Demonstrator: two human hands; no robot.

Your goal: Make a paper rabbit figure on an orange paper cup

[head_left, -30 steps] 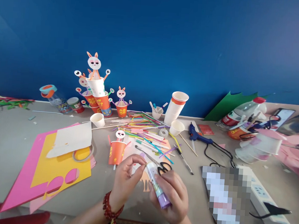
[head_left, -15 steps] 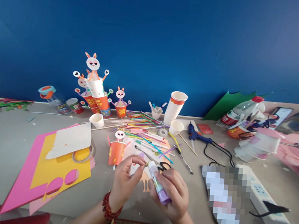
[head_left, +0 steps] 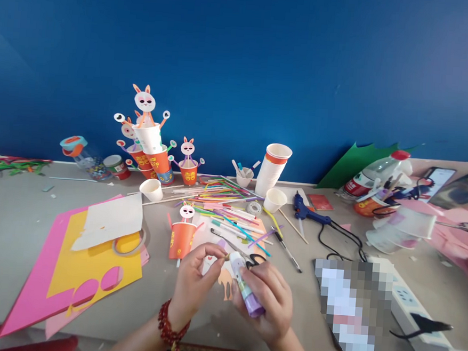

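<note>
A glue stick [head_left: 246, 288] with a white body and purple base is wrapped in the fingers of my right hand [head_left: 273, 301]. Its top end points up and left, towards my left hand [head_left: 197, 280]. That hand pinches a tiny yellowish piece [head_left: 227, 257] by the tip of the glue stick; whether they touch I cannot tell. Just behind my hands lie black-handled scissors [head_left: 257, 260], partly covered. An orange paper cup [head_left: 182, 241] with a rabbit face [head_left: 187, 211] stands beyond my left hand. Orange paper cut-outs [head_left: 225, 282] lie on the table under my hands.
Pink and yellow card sheets [head_left: 34, 279] with a tape roll [head_left: 141, 244] lie left. Straws and pens [head_left: 224, 193] spread behind. Finished rabbit cups [head_left: 148, 140] and stacked white cups [head_left: 272, 173] stand at the back. Right are a glue gun [head_left: 306, 210], its cord and a power strip [head_left: 409, 311].
Both hands and the glue stick have shifted only very slightly to the left. The grip of each hand looks the same, and the things on the table have stayed in place.
</note>
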